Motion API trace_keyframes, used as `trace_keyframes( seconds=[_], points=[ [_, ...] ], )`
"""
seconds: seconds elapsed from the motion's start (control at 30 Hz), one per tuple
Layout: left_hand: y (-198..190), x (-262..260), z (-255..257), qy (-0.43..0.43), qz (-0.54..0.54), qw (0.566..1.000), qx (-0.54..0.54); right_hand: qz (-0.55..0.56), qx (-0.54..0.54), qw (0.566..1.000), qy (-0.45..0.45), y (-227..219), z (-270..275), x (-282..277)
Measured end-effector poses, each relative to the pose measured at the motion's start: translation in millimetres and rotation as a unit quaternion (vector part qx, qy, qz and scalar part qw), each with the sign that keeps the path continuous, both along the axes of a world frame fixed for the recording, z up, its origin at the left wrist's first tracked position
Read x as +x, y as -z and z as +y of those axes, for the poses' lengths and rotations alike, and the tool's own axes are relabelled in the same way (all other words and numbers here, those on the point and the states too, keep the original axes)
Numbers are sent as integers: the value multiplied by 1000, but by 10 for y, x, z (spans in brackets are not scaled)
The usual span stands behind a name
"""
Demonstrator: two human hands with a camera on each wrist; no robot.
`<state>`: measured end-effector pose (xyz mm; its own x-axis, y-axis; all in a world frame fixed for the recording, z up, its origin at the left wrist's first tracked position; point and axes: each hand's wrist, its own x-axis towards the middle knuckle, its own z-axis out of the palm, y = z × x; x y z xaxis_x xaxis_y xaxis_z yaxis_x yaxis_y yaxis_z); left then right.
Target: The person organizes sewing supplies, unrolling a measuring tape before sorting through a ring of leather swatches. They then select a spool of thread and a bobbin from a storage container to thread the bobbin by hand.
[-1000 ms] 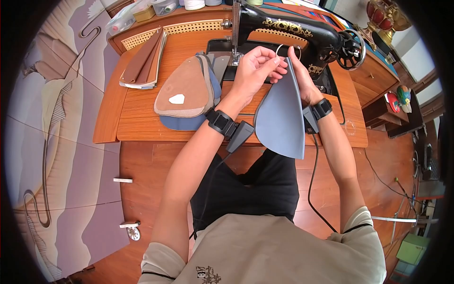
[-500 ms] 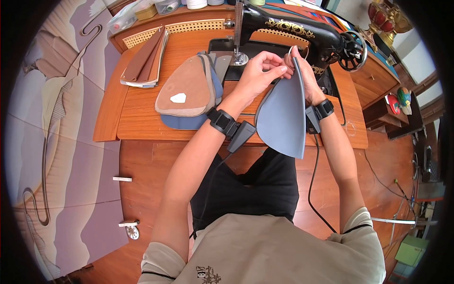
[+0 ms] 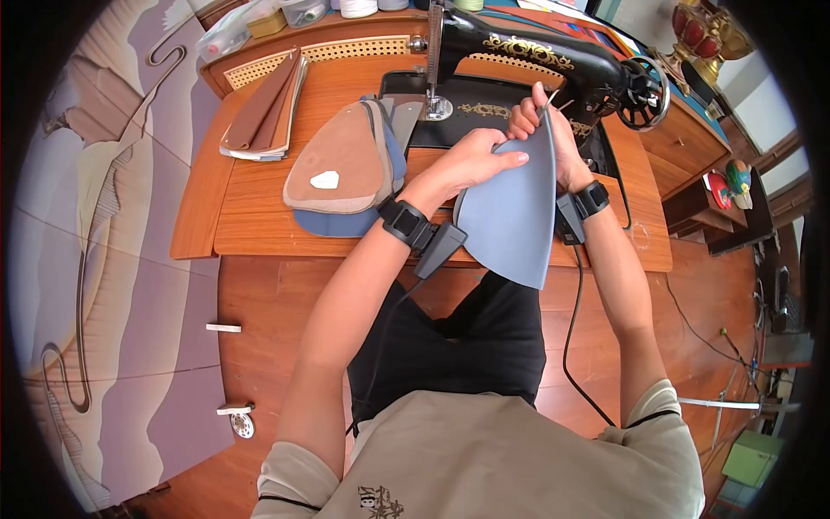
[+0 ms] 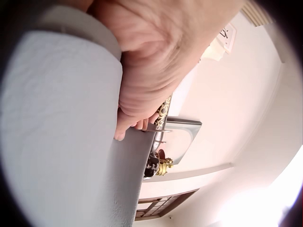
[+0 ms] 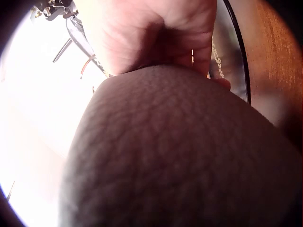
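Note:
A blue-grey leather-like piece, rounded at the bottom and narrow at the top, hangs bent between both hands above the table's front edge. My left hand pinches its left edge, thumb lying on the front face and fingers mostly hidden behind. At the narrow top, my right hand grips the piece from behind, its thumb pointing up. A thin metal ring stands out by the top, seen nearly edge-on. The grainy underside fills much of the right wrist view.
Behind the hands stands a black sewing machine with gold ornament and a handwheel. Stacked brown and blue pieces lie left on the wooden table, a white scrap on top. Brown strips lie farther left.
My left hand has moved down from the ring to the piece's left edge. The piece has swung slightly left and opened flatter toward the head camera. The ring has turned edge-on.

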<state>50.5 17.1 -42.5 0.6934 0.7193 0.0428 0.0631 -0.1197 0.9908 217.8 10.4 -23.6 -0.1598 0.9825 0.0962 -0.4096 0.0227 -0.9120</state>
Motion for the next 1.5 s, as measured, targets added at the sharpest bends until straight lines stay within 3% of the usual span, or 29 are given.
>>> trace_keyframes(
  seconds=[0.3, 0.37, 0.5, 0.57, 0.6, 0.7, 0.8, 0.97, 1.07, 1.23, 1.33, 1.4, 1.5],
  points=[
    [-19, -29, 33, 18, 41, 997, -64, -90, -20, 996, 20, 17, -21, -68],
    [-14, -25, 63, -18, 58, 998, 17, -111, -18, 993, 36, 22, -12, -69],
    [-32, -8, 28, -86, 19, 996, 25, -119, -8, 992, 39, 91, 37, -18],
    [-10, 24, 50, -179, -71, 974, 117, -220, -47, 971, 75, 54, 18, 1],
    [-7, 32, 92, -157, -145, 970, 113, -221, -47, 971, 75, 41, 5, -34],
    [-147, -17, 0, -91, -169, 981, 28, -190, -63, 976, 90, -6, -74, -124],
    [-159, -10, -20, -27, -153, 988, 4, -234, -90, 964, 89, -30, -98, -135],
    [-145, -15, -24, -44, -139, 989, 34, -246, -51, 962, 106, -9, -82, -124],
    [-146, -45, 0, -68, -155, 985, 20, -159, -40, 985, 52, 113, 79, 29],
    [-153, -47, -6, -95, -193, 977, 4, -126, -10, 988, 89, 136, 97, 67],
    [-179, -73, -19, -107, -228, 968, -9, -120, -46, 990, 58, 122, 85, 91],
    [-184, -89, -9, -137, -228, 964, 4, -94, -31, 995, -33, 110, 87, 106],
    [-195, -97, -9, -140, -238, 961, -9, -63, -22, 997, -40, 73, 38, 25]
  ],
)
